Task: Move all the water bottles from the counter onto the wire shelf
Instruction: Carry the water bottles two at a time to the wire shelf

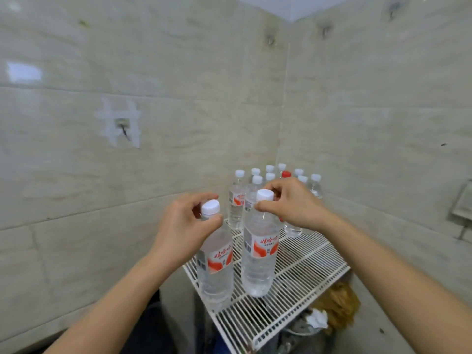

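Two clear water bottles with white caps and red-and-white labels are over the white wire shelf (301, 272). My left hand (178, 226) pinches the neck of the left bottle (215, 267), which hangs at the shelf's left edge. My right hand (293, 203) grips the neck of the right bottle (258, 259), which is upright with its base at the shelf wires; whether it rests on them I cannot tell. Several more bottles (236, 200) stand grouped at the shelf's far end in the wall corner, one of them with a red cap (286, 174). The counter is out of sight.
Tiled walls close in behind and to the right of the shelf. Beneath the shelf lie brownish and white clutter (334, 305). A taped patch with a wire (122, 123) marks the left wall. A metal fixture (462, 203) is on the right wall.
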`<state>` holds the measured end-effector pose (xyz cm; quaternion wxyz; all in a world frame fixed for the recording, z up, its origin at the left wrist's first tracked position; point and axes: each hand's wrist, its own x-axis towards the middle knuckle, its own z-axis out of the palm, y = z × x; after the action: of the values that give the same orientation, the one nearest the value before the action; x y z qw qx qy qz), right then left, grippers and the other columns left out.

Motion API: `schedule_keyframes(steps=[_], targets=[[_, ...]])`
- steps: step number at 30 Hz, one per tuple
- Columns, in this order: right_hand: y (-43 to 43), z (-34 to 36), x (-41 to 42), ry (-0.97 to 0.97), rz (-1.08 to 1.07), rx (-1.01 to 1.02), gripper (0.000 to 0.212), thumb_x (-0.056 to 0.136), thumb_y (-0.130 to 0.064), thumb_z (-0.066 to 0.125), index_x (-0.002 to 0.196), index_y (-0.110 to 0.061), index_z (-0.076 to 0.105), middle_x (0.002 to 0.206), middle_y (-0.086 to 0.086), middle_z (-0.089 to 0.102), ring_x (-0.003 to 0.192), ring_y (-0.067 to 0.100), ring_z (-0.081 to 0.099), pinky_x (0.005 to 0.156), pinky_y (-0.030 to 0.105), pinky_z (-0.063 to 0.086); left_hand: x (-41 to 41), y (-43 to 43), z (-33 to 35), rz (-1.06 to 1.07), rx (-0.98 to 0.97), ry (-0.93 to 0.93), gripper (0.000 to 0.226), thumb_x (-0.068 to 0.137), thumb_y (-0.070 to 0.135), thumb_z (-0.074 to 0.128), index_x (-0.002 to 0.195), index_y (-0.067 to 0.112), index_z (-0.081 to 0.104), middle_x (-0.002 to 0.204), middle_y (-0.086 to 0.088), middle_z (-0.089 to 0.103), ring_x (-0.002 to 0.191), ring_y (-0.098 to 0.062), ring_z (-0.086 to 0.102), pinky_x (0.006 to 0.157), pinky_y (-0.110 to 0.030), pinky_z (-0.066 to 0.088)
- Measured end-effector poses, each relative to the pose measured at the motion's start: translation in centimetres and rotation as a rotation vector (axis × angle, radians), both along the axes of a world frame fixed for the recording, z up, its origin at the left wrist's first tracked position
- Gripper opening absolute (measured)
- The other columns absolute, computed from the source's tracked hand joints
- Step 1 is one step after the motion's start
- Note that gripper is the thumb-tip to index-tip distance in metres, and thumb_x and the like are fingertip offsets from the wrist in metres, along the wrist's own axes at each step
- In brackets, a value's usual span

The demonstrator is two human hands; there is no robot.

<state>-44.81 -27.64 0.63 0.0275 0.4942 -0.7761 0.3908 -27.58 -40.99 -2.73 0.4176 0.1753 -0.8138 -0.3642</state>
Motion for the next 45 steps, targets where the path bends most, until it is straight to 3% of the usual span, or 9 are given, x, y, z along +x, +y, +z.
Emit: schedule_keyframes(steps=[4,10,16,22,25,28,33,37,45], targets=[[-0.8,0.4,-6.0,0.067,0.021,0.064,0.032,0.076,-0.025,0.075,0.064,-0.006,0.053,0.058,0.001,0.037,0.051,0.01,0.034,0.048,0.026,0.025,-6.1,0.6,-0.2,0.006,-0.052,-0.008,0.048,0.071,0.01,0.073,0.081,0.056,0.066,0.079,0.032,0.067,0.076,-0.002,0.065,0.071,-0.031,0.055],[-2.4,-0.4,-15.1,0.109,0.118,0.169,0.03,0.075,-0.024,0.073,0.063,-0.01,0.05,0.056,-0.003,0.037,0.046,0.005,0.032,0.044,0.018,0.027,-14.6,0.7,-1.3,0.062,-0.039,-0.07,0.025,0.069,0.029,0.067,0.091,0.04,0.069,0.079,0.009,0.073,0.075,-0.012,0.068,0.069,-0.042,0.057],[-3.9,-1.7,-22.3,0.144,0.172,0.215,0.039,0.073,-0.028,0.071,0.071,0.006,0.05,0.061,0.004,0.039,0.054,0.013,0.036,0.054,0.031,0.029,-21.1,0.9,-1.5,0.18,-0.063,-0.154,0.031,0.074,0.019,0.073,0.092,0.043,0.067,0.079,-0.006,0.074,0.075,-0.023,0.066,0.068,-0.041,0.054],[-5.4,-2.4,-26.1,0.202,0.212,0.272,0.033,0.074,-0.031,0.07,0.072,-0.002,0.055,0.062,0.001,0.047,0.056,0.014,0.042,0.053,0.031,0.031,-25.0,0.3,-2.0,0.252,-0.06,-0.249,0.037,0.078,0.02,0.071,0.114,0.023,0.068,0.082,-0.004,0.073,0.077,-0.017,0.066,0.064,-0.026,0.05],[-5.9,-2.5,-27.1,0.202,0.231,0.293,0.03,0.076,-0.03,0.069,0.066,-0.009,0.05,0.059,-0.002,0.043,0.054,0.013,0.04,0.051,0.03,0.03,-26.2,-0.1,-2.2,0.262,-0.058,-0.276,0.039,0.079,0.021,0.071,0.117,0.023,0.066,0.085,-0.007,0.073,0.079,-0.02,0.065,0.068,-0.029,0.051],[-6.2,-2.8,-27.6,0.202,0.23,0.317,0.033,0.078,-0.03,0.068,0.062,-0.017,0.042,0.058,-0.003,0.04,0.053,0.014,0.039,0.052,0.03,0.029,-26.9,-0.4,-2.5,0.263,-0.058,-0.284,0.04,0.08,0.021,0.07,0.119,0.023,0.065,0.084,-0.01,0.072,0.079,-0.023,0.065,0.062,-0.023,0.047],[-7.0,-3.1,-27.9,0.212,0.224,0.304,0.04,0.077,-0.03,0.069,0.056,-0.021,0.036,0.054,-0.004,0.039,0.051,0.015,0.039,0.053,0.032,0.031,-27.7,-1.0,-2.7,0.258,-0.068,-0.298,0.039,0.079,0.022,0.069,0.118,0.024,0.065,0.08,-0.005,0.071,0.073,-0.016,0.063,0.068,-0.029,0.051],[-7.2,-3.0,-28.1,0.199,0.23,0.31,0.043,0.079,-0.029,0.07,0.055,-0.02,0.035,0.053,-0.003,0.036,0.05,0.015,0.036,0.052,0.031,0.029,-28.3,-1.3,-2.8,0.258,-0.075,-0.286,0.038,0.079,0.019,0.069,0.117,0.022,0.066,0.081,-0.007,0.072,0.08,-0.021,0.066,0.074,-0.035,0.053],[-7.4,-3.2,-28.3,0.197,0.212,0.317,0.046,0.078,-0.029,0.071,0.054,-0.019,0.033,0.051,-0.003,0.034,0.049,0.015,0.035,0.051,0.032,0.028,-28.8,-1.4,-2.7,0.244,-0.114,-0.294,0.04,0.079,0.018,0.068,0.119,0.021,0.065,0.086,-0.004,0.072,0.082,-0.018,0.065,0.077,-0.034,0.054]])
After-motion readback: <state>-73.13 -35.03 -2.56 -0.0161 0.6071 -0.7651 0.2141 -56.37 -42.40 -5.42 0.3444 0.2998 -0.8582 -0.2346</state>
